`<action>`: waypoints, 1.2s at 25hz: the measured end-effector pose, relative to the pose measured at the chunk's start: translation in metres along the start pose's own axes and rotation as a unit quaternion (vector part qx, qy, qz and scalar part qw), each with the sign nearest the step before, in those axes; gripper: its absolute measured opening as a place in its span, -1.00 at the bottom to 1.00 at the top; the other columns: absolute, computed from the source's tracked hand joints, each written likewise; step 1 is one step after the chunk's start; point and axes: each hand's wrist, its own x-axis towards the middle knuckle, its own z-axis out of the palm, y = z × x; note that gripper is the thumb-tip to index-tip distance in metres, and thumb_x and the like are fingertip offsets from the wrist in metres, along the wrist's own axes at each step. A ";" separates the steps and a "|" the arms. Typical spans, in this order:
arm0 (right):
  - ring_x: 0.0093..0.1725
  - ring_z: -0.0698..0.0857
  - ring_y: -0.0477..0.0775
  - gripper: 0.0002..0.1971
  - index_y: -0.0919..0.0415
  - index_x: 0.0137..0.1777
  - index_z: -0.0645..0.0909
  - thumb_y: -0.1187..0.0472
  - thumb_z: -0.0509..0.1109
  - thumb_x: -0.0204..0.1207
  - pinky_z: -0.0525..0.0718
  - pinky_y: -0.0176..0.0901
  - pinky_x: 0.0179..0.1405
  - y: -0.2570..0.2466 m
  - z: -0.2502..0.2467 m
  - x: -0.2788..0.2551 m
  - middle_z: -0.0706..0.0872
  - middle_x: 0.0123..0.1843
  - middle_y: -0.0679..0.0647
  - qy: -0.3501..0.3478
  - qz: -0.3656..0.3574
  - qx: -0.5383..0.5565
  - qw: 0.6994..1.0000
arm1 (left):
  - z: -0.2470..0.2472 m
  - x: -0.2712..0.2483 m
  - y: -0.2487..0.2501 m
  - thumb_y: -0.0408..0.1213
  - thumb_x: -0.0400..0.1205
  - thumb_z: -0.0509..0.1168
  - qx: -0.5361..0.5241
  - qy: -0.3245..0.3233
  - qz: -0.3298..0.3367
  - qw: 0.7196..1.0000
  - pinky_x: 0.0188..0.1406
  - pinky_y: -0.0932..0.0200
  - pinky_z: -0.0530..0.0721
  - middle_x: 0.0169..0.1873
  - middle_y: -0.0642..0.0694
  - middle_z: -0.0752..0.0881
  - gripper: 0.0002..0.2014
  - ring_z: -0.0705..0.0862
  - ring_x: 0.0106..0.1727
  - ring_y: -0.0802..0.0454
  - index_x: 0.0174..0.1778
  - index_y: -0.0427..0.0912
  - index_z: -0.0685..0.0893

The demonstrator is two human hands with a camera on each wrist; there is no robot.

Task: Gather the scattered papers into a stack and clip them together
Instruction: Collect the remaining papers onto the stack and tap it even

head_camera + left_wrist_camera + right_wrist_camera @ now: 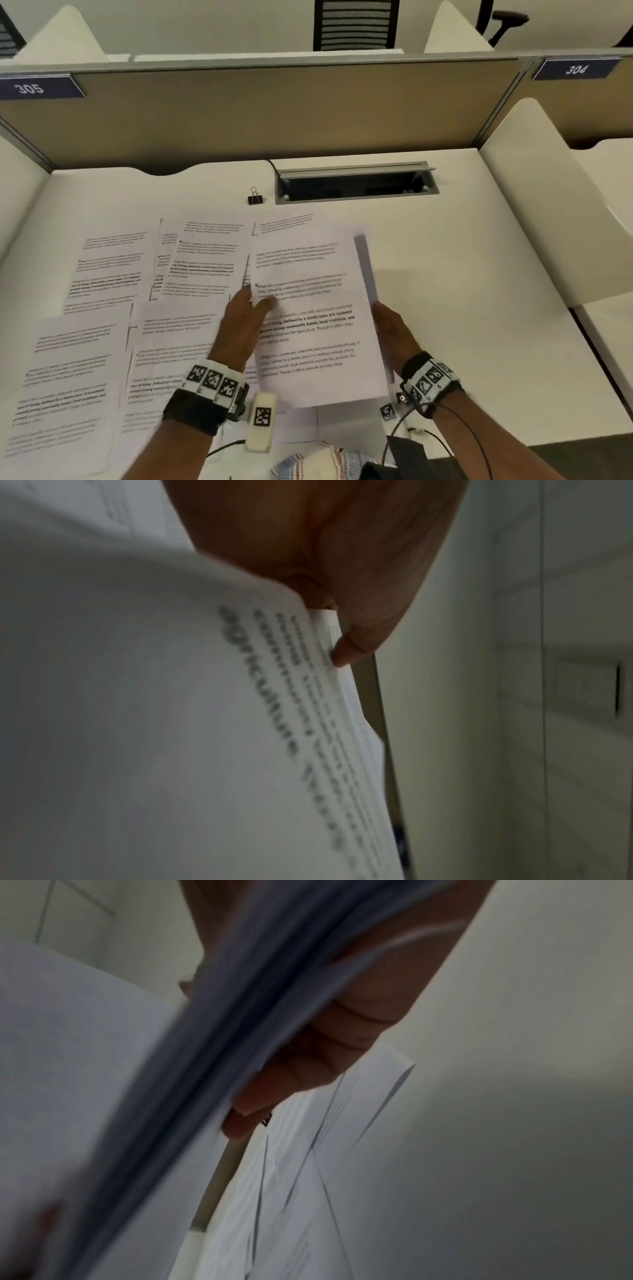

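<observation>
A small stack of printed sheets is lifted off the white desk between both hands. My left hand holds its left edge, thumb on top; in the left wrist view a fingertip presses the sheet. My right hand grips the right edge, fingers under the blurred sheets. Several more printed pages lie spread over the desk's left half. A black binder clip stands behind them near the cable tray.
A grey cable tray with its lid up is sunk in the desk at the back. A beige partition closes the far side. White side panels flank the desk. Cables hang from my wrists near the front edge.
</observation>
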 end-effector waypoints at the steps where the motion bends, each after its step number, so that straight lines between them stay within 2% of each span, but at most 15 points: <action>1: 0.43 0.61 0.03 -0.53 0.11 0.51 0.54 -0.11 0.05 0.80 0.45 -0.16 0.44 -0.003 -0.005 -0.001 0.62 0.45 -0.05 0.018 0.015 -0.003 1.000 | 0.008 0.006 -0.005 -0.23 0.70 0.38 0.036 -0.018 -0.002 0.999 0.21 -0.11 0.78 0.05 0.12 0.87 -0.83 0.84 0.12 0.05 0.11 0.17 0.75; 2: 0.50 0.54 0.01 -0.45 0.14 0.58 0.46 -0.18 0.04 0.76 0.37 -0.23 0.47 -0.005 -0.010 -0.001 0.53 0.46 -0.10 0.032 0.027 0.000 0.999 | 0.017 0.011 -0.008 -0.20 0.69 0.39 0.060 -0.038 -0.006 0.997 0.19 -0.06 0.79 0.04 0.14 0.86 -0.83 0.83 0.10 0.10 0.14 0.17 0.71; 3: 0.48 0.58 -0.03 -0.39 0.15 0.56 0.48 -0.25 0.11 0.71 0.42 -0.28 0.47 -0.007 -0.017 0.001 0.54 0.44 -0.11 0.032 0.020 0.008 0.999 | 0.028 0.015 -0.010 -0.18 0.69 0.40 0.075 -0.057 -0.008 0.995 0.20 0.00 0.78 0.04 0.18 0.83 -0.81 0.81 0.09 0.18 0.19 0.16 0.66; 4: 0.36 0.70 -0.08 -0.42 0.15 0.47 0.58 -0.26 0.24 0.64 0.59 -0.26 0.39 -0.011 -0.024 0.003 0.65 0.40 -0.05 0.025 0.005 0.021 0.999 | 0.040 0.019 -0.010 -0.18 0.69 0.40 0.084 -0.076 -0.008 0.993 0.21 0.09 0.76 0.07 0.23 0.79 -0.76 0.77 0.10 0.27 0.26 0.12 0.62; 5: 0.21 0.80 -0.10 -0.52 0.13 0.36 0.64 -0.17 0.38 0.59 0.74 -0.28 0.17 -0.012 -0.032 0.006 0.77 0.33 0.04 0.024 0.001 0.035 0.999 | 0.050 0.026 -0.012 -0.19 0.69 0.41 0.092 -0.095 -0.011 0.991 0.17 0.20 0.74 0.10 0.26 0.74 -0.70 0.73 0.11 0.33 0.32 0.08 0.58; 7: 0.08 0.85 0.01 -0.62 0.13 0.30 0.67 0.06 0.56 0.53 0.80 -0.28 -0.10 -0.012 -0.047 0.011 0.84 0.20 0.10 0.040 0.009 0.050 0.998 | 0.066 0.042 -0.015 -0.16 0.68 0.43 0.118 -0.112 -0.020 0.986 -0.05 0.36 0.68 0.08 0.24 0.70 -0.61 0.73 0.04 0.27 0.39 0.03 0.51; 9: 0.03 0.86 0.00 -0.62 0.15 0.31 0.67 0.15 0.59 0.51 0.79 -0.35 -0.20 -0.008 -0.066 0.014 0.85 0.14 0.05 0.080 0.017 0.045 0.996 | 0.071 0.063 -0.024 -0.13 0.64 0.46 0.156 -0.071 -0.011 0.985 -0.05 0.23 0.70 0.14 0.07 0.65 -0.55 0.72 0.09 0.03 0.41 0.00 0.49; 11: -0.07 0.84 -0.20 -0.61 0.15 0.32 0.65 0.18 0.59 0.52 0.75 -0.44 -0.27 -0.002 -0.085 0.016 0.83 0.13 -0.01 0.113 0.022 0.044 0.992 | 0.069 0.086 -0.036 -0.10 0.58 0.51 0.212 0.017 -0.002 0.977 0.32 -0.07 0.67 0.34 -0.08 0.55 -0.42 0.59 0.36 -0.13 0.48 -0.08 0.48; 13: -0.13 0.81 -0.33 -0.59 0.13 0.35 0.63 0.19 0.58 0.52 0.73 -0.51 -0.29 0.004 -0.104 0.020 0.81 0.12 -0.07 0.140 0.028 0.042 0.989 | 0.063 0.106 -0.043 -0.08 0.54 0.55 0.254 0.090 -0.031 0.963 0.57 -0.14 0.44 0.50 -0.21 0.44 -0.29 0.43 0.55 -0.23 0.56 -0.19 0.44; 16: -0.12 0.81 -0.26 -0.56 0.17 0.38 0.62 0.20 0.58 0.52 0.72 -0.52 -0.30 0.009 -0.128 0.024 0.78 0.08 -0.12 0.172 0.031 0.033 0.984 | 0.055 0.128 -0.045 -0.03 0.47 0.60 0.274 0.131 -0.087 0.949 0.58 -0.16 0.41 0.53 -0.32 0.44 -0.17 0.41 0.58 -0.30 0.59 -0.27 0.41; 19: 0.01 0.75 -0.13 -0.52 0.22 0.42 0.61 0.19 0.58 0.52 0.68 -0.33 -0.15 0.013 -0.148 0.029 0.78 0.12 0.00 0.194 0.038 0.024 0.980 | 0.058 0.137 -0.053 0.04 0.35 0.67 0.313 0.151 -0.098 0.932 0.49 -0.20 0.47 0.48 -0.34 0.47 -0.06 0.44 0.53 -0.33 0.56 -0.29 0.42; 21: 0.04 0.74 -0.09 -0.52 0.21 0.42 0.61 0.18 0.58 0.52 0.65 -0.25 -0.09 0.017 -0.158 0.032 0.77 0.20 0.10 0.204 0.044 0.016 0.978 | 0.063 0.137 -0.056 0.06 0.27 0.71 0.344 0.152 -0.085 0.923 0.42 -0.20 0.51 0.42 -0.31 0.47 -0.04 0.45 0.49 -0.33 0.49 -0.25 0.45; 24: 0.06 0.74 -0.09 -0.54 0.20 0.41 0.62 0.17 0.57 0.53 0.65 -0.26 -0.10 0.020 -0.164 0.035 0.77 0.23 0.12 0.200 0.047 0.005 0.979 | 0.069 0.138 -0.054 -0.06 0.26 0.74 0.340 0.140 -0.083 0.926 0.38 -0.20 0.53 0.42 -0.31 0.42 -0.06 0.46 0.45 -0.33 0.48 -0.24 0.41; 27: 0.07 0.75 -0.08 -0.54 0.21 0.41 0.62 0.18 0.57 0.54 0.66 -0.27 -0.12 0.024 -0.167 0.036 0.78 0.22 0.12 0.196 0.050 0.013 0.979 | 0.072 0.143 -0.056 -0.11 0.28 0.74 0.330 0.138 -0.093 0.929 0.46 -0.20 0.52 0.46 -0.33 0.43 0.00 0.48 0.48 -0.33 0.56 -0.26 0.35; 30: 0.07 0.75 -0.09 -0.54 0.21 0.42 0.61 0.18 0.57 0.54 0.65 -0.28 -0.14 0.024 -0.167 0.037 0.78 0.21 0.12 0.193 0.051 0.013 0.980 | 0.072 0.146 -0.060 -0.06 0.26 0.74 0.341 0.136 -0.084 0.926 0.51 -0.17 0.46 0.43 -0.31 0.53 -0.04 0.48 0.50 -0.31 0.51 -0.25 0.43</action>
